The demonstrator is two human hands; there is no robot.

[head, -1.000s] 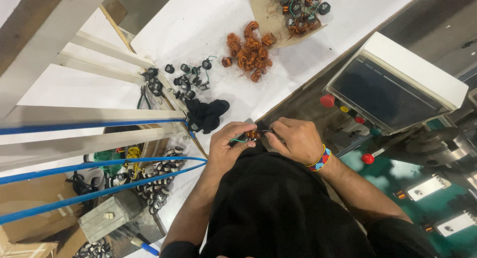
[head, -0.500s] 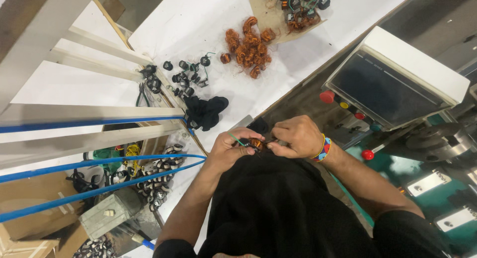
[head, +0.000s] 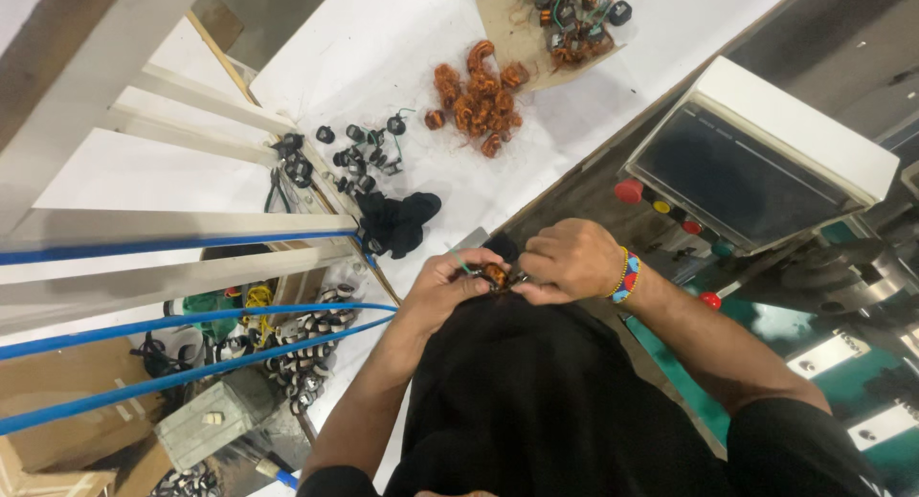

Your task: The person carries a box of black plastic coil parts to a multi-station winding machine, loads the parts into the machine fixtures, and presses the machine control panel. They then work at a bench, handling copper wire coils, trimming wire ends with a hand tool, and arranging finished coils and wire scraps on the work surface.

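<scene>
Fingertips of both hands meet on one small copper coil [head: 494, 274], held just above the black cloth [head: 536, 392] on the person's lap, at the near edge of the white table [head: 383, 47]. Left hand [head: 442, 291]: fingers curled, thumb and forefinger pinched on the coil's left side; a thin green wire [head: 460, 260] sticks up and left from the pinch. Right hand [head: 571, 259]: fingers bent into a loose fist, tips closed on the coil's right side; how far the inner fingers wrap cannot be told, since the knuckles hide them. A beaded bracelet [head: 624, 276] sits on the right wrist. Both forearms run down toward the bottom of the view, over the cloth. Just beyond the hands, on the table, lies a black glove [head: 406, 221], crumpled. Farther up, a scatter of small black parts [head: 359, 155], some with green leads. Beyond those, a loose heap of copper coils [head: 477, 100], well apart from the hands. At the top edge, a brown sheet [head: 522, 42] carries wound parts [head: 574, 9] of mixed colour. To the right of the hands stands a white control box [head: 766, 162] with a dark screen and a row of red, yellow and green buttons along its lower edge. To the left, pale slats with blue cords [head: 182, 320] cross over a bin of ring-shaped parts [head: 306, 349].
</scene>
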